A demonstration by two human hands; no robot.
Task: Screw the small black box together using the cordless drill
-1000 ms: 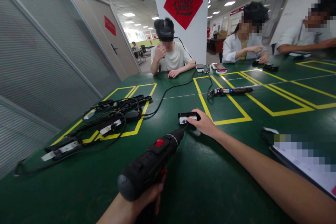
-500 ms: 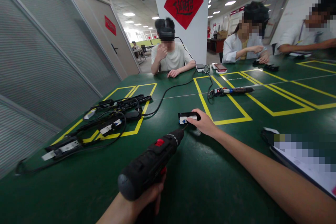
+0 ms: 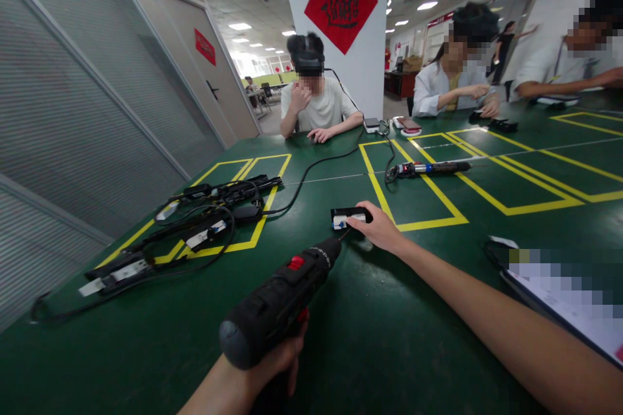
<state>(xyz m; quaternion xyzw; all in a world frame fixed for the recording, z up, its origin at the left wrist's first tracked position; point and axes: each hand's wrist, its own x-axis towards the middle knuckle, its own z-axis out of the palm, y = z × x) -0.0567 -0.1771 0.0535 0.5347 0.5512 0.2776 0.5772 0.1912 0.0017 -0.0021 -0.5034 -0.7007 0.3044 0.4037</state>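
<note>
My left hand (image 3: 277,363) is wrapped around the handle of a black cordless drill (image 3: 282,305) with red switches. The drill points forward and a little right, and its thin bit (image 3: 344,234) reaches to the near side of a small black-and-white block (image 3: 341,220). Whether the bit touches the block cannot be made out. My right hand (image 3: 374,227) grips the right end of this block between thumb and fingers, holding it at the table. A small blue spot shows on the block's white face.
Black strip-like devices (image 3: 214,207) with cables lie on the left inside yellow tape. Another tool-like device (image 3: 431,168) lies across tape at the right. A notebook with papers (image 3: 559,292) is at the right edge. Co-workers sit across the green table (image 3: 311,201).
Both my hands, the drill and the block stay in almost the same place. In the far background at the right, a person in dark clothes has come into view.
</note>
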